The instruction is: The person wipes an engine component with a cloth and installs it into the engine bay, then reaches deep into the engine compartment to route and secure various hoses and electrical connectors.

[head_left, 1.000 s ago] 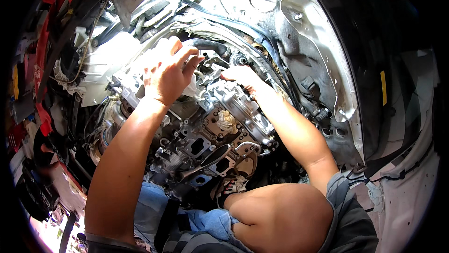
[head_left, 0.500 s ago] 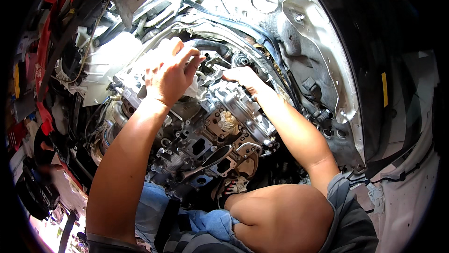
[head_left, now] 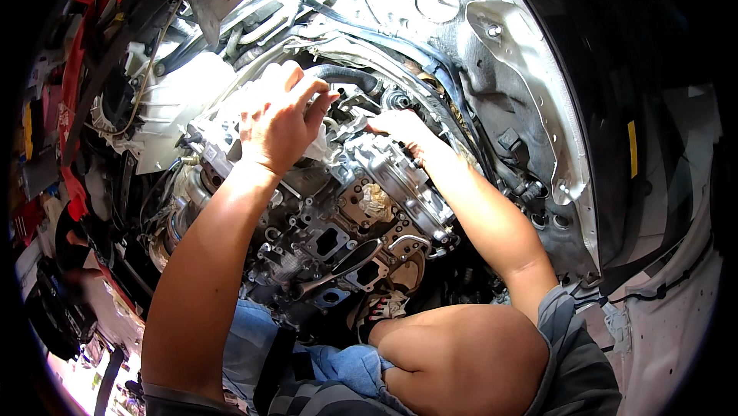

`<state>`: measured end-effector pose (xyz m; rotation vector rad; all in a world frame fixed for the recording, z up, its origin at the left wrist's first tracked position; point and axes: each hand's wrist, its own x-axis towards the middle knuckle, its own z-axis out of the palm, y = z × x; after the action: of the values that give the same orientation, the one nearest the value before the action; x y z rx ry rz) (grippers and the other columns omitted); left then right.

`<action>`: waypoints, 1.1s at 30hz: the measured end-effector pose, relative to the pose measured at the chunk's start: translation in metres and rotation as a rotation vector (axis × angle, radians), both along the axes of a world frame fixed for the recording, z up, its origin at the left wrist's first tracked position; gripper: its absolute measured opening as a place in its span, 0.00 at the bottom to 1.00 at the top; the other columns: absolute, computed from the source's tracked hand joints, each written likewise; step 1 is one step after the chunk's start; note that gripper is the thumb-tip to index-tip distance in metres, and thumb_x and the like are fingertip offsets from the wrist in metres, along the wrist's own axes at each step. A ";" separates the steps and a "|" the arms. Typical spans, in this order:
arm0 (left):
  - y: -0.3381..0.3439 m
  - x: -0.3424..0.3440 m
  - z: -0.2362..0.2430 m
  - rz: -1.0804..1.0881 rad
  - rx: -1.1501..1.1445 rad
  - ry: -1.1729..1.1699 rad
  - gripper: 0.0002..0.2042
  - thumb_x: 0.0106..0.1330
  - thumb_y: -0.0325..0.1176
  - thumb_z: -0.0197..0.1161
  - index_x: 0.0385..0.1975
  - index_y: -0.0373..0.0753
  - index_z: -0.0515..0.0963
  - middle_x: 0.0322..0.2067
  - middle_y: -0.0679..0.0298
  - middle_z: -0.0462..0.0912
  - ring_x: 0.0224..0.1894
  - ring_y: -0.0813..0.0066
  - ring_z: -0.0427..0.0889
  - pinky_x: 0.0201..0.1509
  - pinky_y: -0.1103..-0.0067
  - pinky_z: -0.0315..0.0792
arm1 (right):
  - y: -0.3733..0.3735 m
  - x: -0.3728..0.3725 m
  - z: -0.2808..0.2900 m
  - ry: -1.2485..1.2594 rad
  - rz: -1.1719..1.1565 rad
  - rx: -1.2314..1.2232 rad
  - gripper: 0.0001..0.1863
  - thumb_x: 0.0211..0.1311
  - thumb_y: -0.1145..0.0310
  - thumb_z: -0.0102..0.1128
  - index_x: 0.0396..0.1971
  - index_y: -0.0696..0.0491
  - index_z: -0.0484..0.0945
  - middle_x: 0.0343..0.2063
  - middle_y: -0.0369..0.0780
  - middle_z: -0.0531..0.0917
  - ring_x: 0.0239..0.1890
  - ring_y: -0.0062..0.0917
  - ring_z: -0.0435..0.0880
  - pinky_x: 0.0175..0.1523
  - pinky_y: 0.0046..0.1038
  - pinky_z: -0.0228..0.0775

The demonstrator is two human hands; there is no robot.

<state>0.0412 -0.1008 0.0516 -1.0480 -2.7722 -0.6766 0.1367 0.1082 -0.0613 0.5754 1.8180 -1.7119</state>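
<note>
An opened-up metal engine (head_left: 323, 243) lies below my hands, with ports and bolt holes showing. My left hand (head_left: 277, 124) is over its far left part, fingers curled and thumb tip close to the index finger; whatever they pinch is hidden. A crumpled white piece of cloth or paper (head_left: 320, 148) shows beside that palm. My right hand (head_left: 403, 131) reaches to the far end of a ribbed silver engine part (head_left: 388, 174). Its fingers bend round against the metal there, and the fingertips are partly out of sight. Another crumpled wad (head_left: 375, 202) sits in an opening of the engine.
Black hoses (head_left: 342, 74) and bundled wiring (head_left: 438, 62) run behind the engine. At right stands a metal bracket (head_left: 530, 101) on the bay wall. My bent knee (head_left: 469, 347) and a shoe (head_left: 384, 307) are close to the engine's near side. Left, a red body edge (head_left: 73, 193).
My right hand has shifted very slightly at the far end of the silver part. The left hand stays in the same place with the same curl.
</note>
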 end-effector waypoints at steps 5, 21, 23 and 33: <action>0.002 0.000 0.004 -0.003 -0.003 0.003 0.07 0.60 0.43 0.64 0.28 0.48 0.77 0.27 0.67 0.74 0.30 0.64 0.77 0.29 0.71 0.71 | 0.000 0.006 -0.005 -0.075 -0.161 -0.219 0.14 0.56 0.64 0.63 0.36 0.58 0.84 0.33 0.39 0.86 0.35 0.18 0.81 0.45 0.21 0.70; 0.000 0.000 -0.001 0.002 0.013 0.004 0.07 0.60 0.43 0.64 0.26 0.50 0.77 0.27 0.68 0.73 0.32 0.67 0.75 0.28 0.72 0.70 | -0.004 -0.004 0.017 -0.147 -0.124 -0.114 0.13 0.54 0.68 0.65 0.37 0.59 0.84 0.33 0.41 0.86 0.36 0.22 0.82 0.47 0.23 0.72; -0.002 -0.001 -0.002 -0.002 0.014 0.009 0.07 0.59 0.43 0.64 0.26 0.49 0.77 0.27 0.68 0.73 0.32 0.67 0.75 0.28 0.72 0.70 | -0.006 -0.002 0.013 -0.137 -0.152 -0.150 0.13 0.55 0.67 0.65 0.36 0.59 0.84 0.33 0.41 0.86 0.36 0.21 0.82 0.46 0.23 0.72; 0.000 0.000 0.000 0.009 0.016 0.010 0.07 0.58 0.42 0.65 0.25 0.49 0.77 0.26 0.68 0.72 0.31 0.68 0.75 0.28 0.72 0.69 | -0.005 0.002 0.008 -0.072 -0.184 -0.181 0.11 0.55 0.66 0.66 0.33 0.60 0.84 0.31 0.39 0.86 0.34 0.20 0.82 0.43 0.22 0.73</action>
<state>0.0413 -0.1011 0.0519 -1.0319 -2.7571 -0.6895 0.1391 0.1032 -0.0534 0.7356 1.5816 -1.9267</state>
